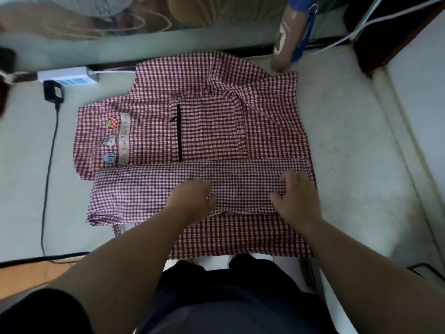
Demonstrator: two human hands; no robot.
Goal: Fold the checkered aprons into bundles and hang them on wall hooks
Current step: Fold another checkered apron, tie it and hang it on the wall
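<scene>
A red-and-white checkered apron (265,121) lies spread on the white counter (349,153). It has a pocket with a black trim and cartoon patches at its left end. A band of finer check (144,186) is folded over the apron's near part and runs left to right. My left hand (192,196) rests on the middle of this band, fingers pointing away and thumb out to the right. My right hand (297,196) presses on the band's right end, thumb spread to the left. Neither hand visibly pinches the cloth.
A white power strip (69,77) with a black plug and cable (49,165) lies at the back left. A brown bottle with a blue strap (286,37) stands at the back right beside white cables. A raised ledge (409,131) runs along the right.
</scene>
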